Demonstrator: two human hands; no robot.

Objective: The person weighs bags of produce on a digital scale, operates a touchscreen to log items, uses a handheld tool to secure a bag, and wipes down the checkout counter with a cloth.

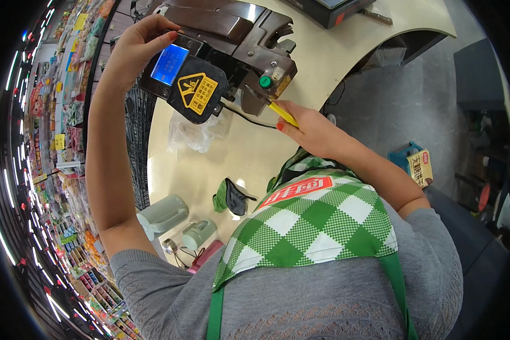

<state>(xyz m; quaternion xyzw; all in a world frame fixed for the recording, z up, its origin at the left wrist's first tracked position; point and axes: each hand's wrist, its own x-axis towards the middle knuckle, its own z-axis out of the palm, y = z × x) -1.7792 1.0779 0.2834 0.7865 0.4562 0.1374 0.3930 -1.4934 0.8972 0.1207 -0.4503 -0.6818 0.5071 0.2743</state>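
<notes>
A brown bench-top machine (221,25) stands on the cream counter in front of me. Its control panel (182,42) has a lit blue screen (170,64), and beside that is a black cover (200,83) with a yellow hand-hazard label. My left hand (151,36) holds the panel's upper corner between thumb and fingers. In my right hand (304,123) is a yellow-handled tool (284,114) with a pointed metal tip. That tip lies close to the machine's front end, just below a green round button (265,81); whether it touches is unclear.
Clear plastic bags (197,131) lie under the machine, near a black cable (250,120). A green-and-grey cloth item (231,196), a pale green kettle (168,214) and a mug (199,233) stand nearer me. A knife (376,16) lies beside a black device (327,10). Packed shelves (63,140) run along the left.
</notes>
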